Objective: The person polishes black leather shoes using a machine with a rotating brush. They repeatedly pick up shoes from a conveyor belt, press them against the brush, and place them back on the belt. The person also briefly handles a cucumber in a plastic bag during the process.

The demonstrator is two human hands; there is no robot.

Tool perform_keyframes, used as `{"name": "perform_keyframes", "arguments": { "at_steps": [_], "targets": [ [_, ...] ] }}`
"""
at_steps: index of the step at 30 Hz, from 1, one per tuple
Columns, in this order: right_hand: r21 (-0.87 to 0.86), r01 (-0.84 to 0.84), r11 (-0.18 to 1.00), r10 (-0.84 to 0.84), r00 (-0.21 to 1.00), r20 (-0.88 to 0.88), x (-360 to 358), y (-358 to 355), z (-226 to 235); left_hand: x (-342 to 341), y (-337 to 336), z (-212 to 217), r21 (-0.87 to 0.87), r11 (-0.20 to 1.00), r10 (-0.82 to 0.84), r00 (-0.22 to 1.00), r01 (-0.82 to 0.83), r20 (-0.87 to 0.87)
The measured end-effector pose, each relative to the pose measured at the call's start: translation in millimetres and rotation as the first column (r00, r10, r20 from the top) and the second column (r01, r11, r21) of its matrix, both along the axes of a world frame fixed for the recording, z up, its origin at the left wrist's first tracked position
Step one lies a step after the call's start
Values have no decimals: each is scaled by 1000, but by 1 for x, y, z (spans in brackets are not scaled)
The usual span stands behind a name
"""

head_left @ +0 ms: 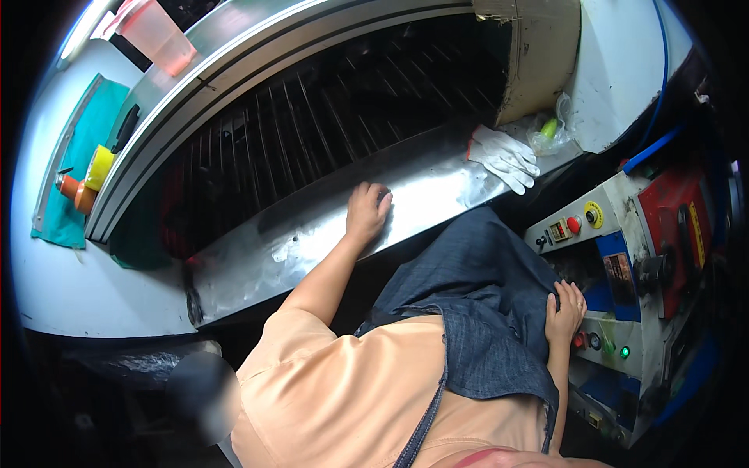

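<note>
My left hand [368,212] rests on a shiny metal ledge [312,234], its fingers loosely bent and the thumb apart. A small dark patch shows between finger and thumb; whether it is an object or shadow is unclear. To the right, my right hand [566,312] has its fingers stretched out beside my dark denim apron [476,281] and the machine's control cabinet [616,331], above a red button. It holds nothing visible. A white knit glove [503,158] with a red cuff lies on the ledge's right part.
Beyond the ledge is a dark slatted bed [312,125]. A clear plastic bag [555,129] with something green sits near the glove. Yellow tape [99,167] and an orange roll [82,195] are at left. A translucent pinkish container [156,39] stands at far left.
</note>
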State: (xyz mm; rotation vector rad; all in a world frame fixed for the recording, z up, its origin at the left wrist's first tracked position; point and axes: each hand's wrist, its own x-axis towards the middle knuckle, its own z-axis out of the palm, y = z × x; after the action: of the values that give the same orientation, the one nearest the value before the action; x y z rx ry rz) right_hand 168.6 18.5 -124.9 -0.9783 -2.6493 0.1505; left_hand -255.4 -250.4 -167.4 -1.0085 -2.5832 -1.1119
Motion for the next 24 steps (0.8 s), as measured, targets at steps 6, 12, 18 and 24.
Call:
{"name": "perform_keyframes", "arguments": {
  "at_steps": [6, 12, 18, 24],
  "targets": [
    [11, -11, 1000, 11, 1000, -4, 0, 1, -1, 1, 0, 2, -2, 1000, -4, 1000, 4, -15],
    [7, -3, 1000, 3, 1000, -3, 0, 1, -1, 1, 0, 3, -13, 1000, -2, 1000, 2, 4],
    [9, 1, 1000, -1, 1000, -20, 0, 0, -2, 2, 0, 3, -30, 999, 10, 1000, -9, 19],
    [5, 7, 1000, -7, 999, -46, -1, -1, -1, 2, 0, 3, -31, 999, 12, 1000, -12, 25]
  ]
}}
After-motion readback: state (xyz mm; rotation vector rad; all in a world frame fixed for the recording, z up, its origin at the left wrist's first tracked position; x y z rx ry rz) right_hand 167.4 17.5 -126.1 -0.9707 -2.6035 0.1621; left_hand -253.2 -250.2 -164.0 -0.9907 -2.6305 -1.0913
